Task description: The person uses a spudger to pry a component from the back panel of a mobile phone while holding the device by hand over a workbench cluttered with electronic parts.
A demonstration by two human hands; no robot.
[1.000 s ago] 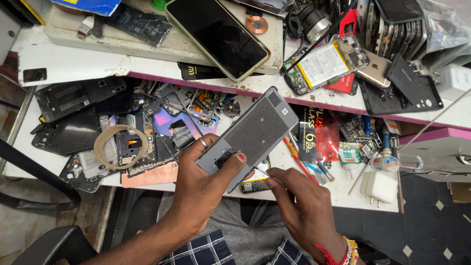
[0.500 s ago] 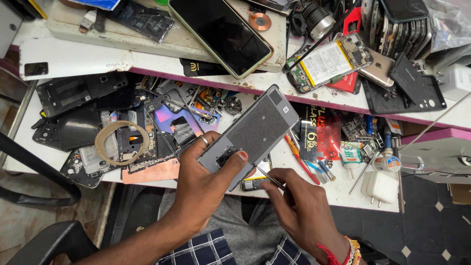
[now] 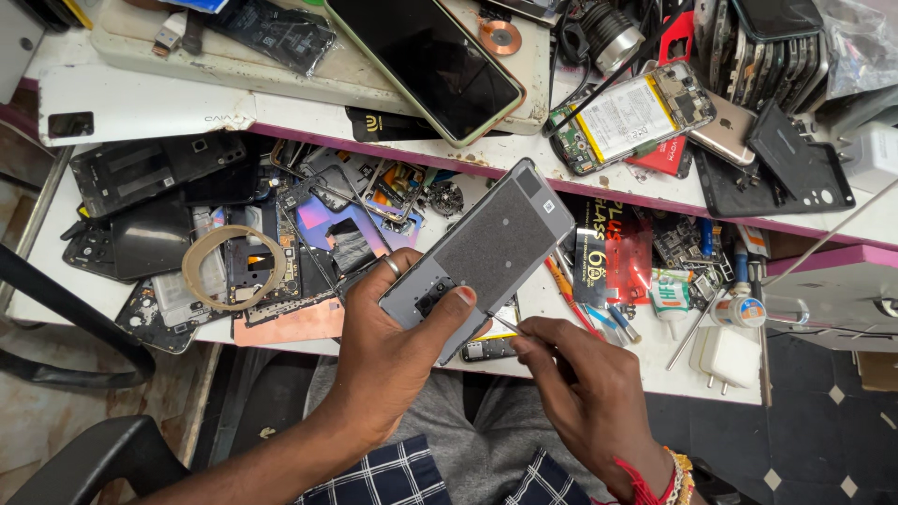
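left hand [image 3: 393, 341] clamped grey phone panel [image 3: 486, 248] over worktop's [image 3: 655, 360] front edge | right hand [image 3: 585, 383] pinched thin metal tool [image 3: 503, 324]

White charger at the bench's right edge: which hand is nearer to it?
Right. The right hand is just left of the charger, apart from it; the left hand, holding the grey phone, is farther left.

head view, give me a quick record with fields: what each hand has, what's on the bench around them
left hand: left hand grips a grey rectangular phone back panel, thumb by its camera cutout
right hand: right hand pinches a thin metal tool, tip at the panel's lower edge
bench: cluttered white workbench
left of hands: tan tape ring on black phone parts
right of hands: white charger plug
upper shelf: green-edged phone with dark screen
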